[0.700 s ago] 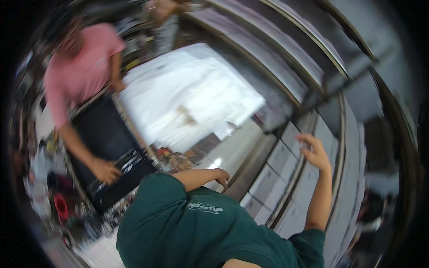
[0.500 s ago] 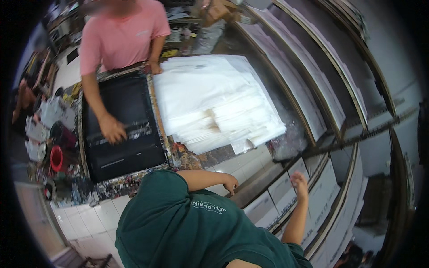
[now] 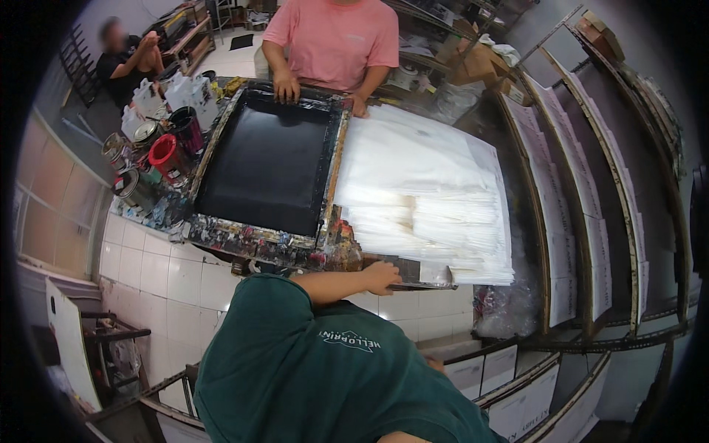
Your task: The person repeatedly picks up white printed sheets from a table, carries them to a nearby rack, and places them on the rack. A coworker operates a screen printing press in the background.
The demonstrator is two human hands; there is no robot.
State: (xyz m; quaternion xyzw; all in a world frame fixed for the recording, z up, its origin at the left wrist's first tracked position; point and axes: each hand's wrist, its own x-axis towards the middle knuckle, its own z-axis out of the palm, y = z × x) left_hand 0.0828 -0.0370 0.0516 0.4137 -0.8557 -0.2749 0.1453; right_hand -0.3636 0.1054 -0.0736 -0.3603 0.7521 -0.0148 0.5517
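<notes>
My left hand (image 3: 382,277) is at the near edge of the work table, fingers loosely extended, with nothing visible in it. It is just below a big stack of white sheets (image 3: 421,170). Only a sliver of my right hand (image 3: 437,365) shows past my green shirt, its fingers hidden. Left of the stack lies a screen-printing frame (image 3: 331,184) with black ink over its mesh. A co-worker in a pink shirt (image 3: 332,37) stands across the table. One of their hands (image 3: 286,87) is at the frame's far end, the other (image 3: 360,105) by its far right corner.
Ink cans and a red-rimmed bucket (image 3: 168,156) crowd the table's left end. Drying racks (image 3: 583,192) holding printed sheets rise at the right, and lower racks (image 3: 532,391) stand near me. Another person (image 3: 127,63) sits at the far left. A dark stool (image 3: 114,343) stands at lower left.
The co-worker's hand has gone from mid-screen to the frame's far end. My left hand has come to the table edge. My right hand, raised before, has dropped mostly behind my shirt. The view has shifted.
</notes>
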